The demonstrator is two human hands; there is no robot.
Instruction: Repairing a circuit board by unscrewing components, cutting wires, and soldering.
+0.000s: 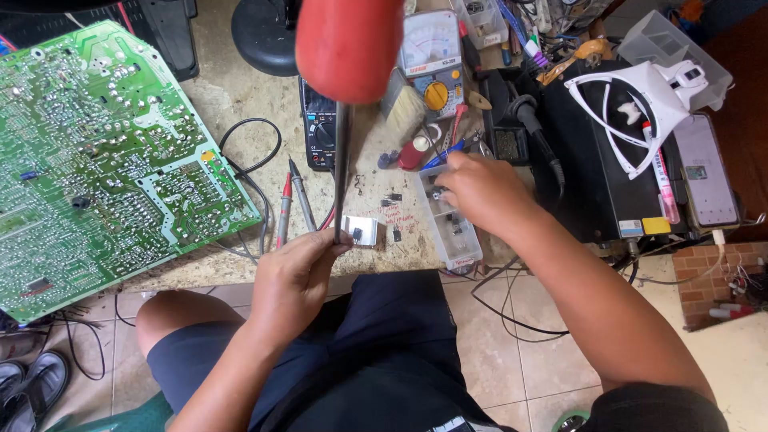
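We hold a screwdriver [342,152] upright at the table's [240,88] front edge, red handle up, tip down; our left hand [294,276] fingers clench its shaft. Our right hand [480,188] fingers curl into a clear parts box [452,220]; what they pinch we cannot tell.

A single head-worn camera is looking steeply down from above the seated person, facing forward across the lap toward the stone surface [240,96], whose near edge is running across the middle of the frame. It is sitting close: the red screwdriver handle [348,48] is rising almost to the lens at 12 o'clock and blurring. The left hand [292,280] is lying just below centre, the right hand [480,192] toward 2 o'clock. The green circuit board [104,160] is filling the 9 to 10 o'clock side, cut by the frame edge. The tiled floor [496,352] is showing at 5 o'clock. No second view is sharing the scene.
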